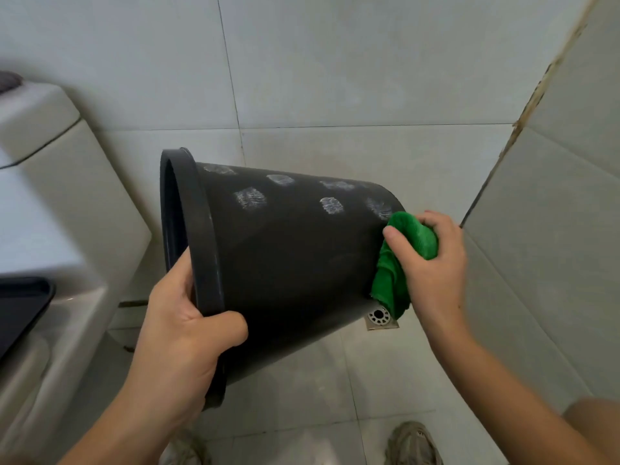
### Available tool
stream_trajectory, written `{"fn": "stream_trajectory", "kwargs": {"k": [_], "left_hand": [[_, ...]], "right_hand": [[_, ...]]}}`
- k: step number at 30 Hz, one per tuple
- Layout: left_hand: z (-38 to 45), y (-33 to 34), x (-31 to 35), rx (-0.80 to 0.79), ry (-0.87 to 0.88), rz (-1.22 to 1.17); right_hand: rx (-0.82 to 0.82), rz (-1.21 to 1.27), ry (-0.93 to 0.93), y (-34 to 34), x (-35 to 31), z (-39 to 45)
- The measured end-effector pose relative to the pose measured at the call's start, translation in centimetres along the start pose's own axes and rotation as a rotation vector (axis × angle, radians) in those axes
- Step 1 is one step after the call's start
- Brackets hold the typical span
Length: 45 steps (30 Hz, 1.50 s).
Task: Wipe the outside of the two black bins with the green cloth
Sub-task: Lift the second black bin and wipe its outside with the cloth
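At the far left of the frame stood a glossy white toilet (50, 203), its smooth tank lid in the upper left. In the lower left, the left hand (181, 333) gripped the rim of the bin (285, 256), thumb curled over the outer wall, fingers hidden inside. The bin filled the centre, held off the floor and tipped on its side, mouth to the left, base to the right. It was a matte black, tapering round bucket with a thick rolled rim; pale grey ribbed smudges dotted its upper wall. At centre right, the right hand (432, 263) held the bunched green cloth (399, 263), a nubby fabric, pressed against the bin's base edge. Below it a round metal drain (380, 317) sat in the pale tiled floor (385, 380).
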<state>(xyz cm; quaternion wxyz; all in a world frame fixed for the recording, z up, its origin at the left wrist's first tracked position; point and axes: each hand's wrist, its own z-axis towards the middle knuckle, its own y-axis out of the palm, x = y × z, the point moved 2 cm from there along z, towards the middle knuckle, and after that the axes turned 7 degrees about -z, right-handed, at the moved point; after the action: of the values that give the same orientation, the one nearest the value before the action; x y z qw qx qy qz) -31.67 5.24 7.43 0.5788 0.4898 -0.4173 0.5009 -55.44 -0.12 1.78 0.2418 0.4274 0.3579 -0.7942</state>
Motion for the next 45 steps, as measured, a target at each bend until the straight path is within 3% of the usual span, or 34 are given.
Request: {"fn": "stream_trajectory", "kwargs": {"k": [9,12,18,23,29,34,37,45], "left_hand": [[0.3,-0.5,-0.5,-0.007,0.024,0.041],[0.3,-0.9,-0.6,-0.017,0.05,0.043],[1.7,-2.0,-0.4,-0.01,0.081,0.078],[2.3,-3.4,0.7,-0.215,-0.038,-0.03],[3.9,-3.7,0.4,-0.038,-0.029,-0.034],[3.3,-3.4,1.4,-0.097,0.039,-0.022],[3.7,-4.3,2.9,-0.055,0.018,-0.05],[4.1,-4.0,2.1,-0.092,-0.087,-0.065]], "right_hand": [[-0.232,0.006,0.181,-0.2,1.0,1.7],[-0.281,0.126,0.214,-0.6,0.8,2.4],[-0.254,0.254,0.209,-1.2,0.8,2.4],[-0.243,0.342,0.13,-2.5,0.1,3.2],[-0.301,0.324,0.169,-0.2,1.2,0.5],[-0.226,0.347,0.13,-1.6,0.7,1.1],[-0.266,0.403,0.08,-2.2,-0.2,0.7],[-0.251,0.377,0.256,-0.4,1.2,-1.3]]}}
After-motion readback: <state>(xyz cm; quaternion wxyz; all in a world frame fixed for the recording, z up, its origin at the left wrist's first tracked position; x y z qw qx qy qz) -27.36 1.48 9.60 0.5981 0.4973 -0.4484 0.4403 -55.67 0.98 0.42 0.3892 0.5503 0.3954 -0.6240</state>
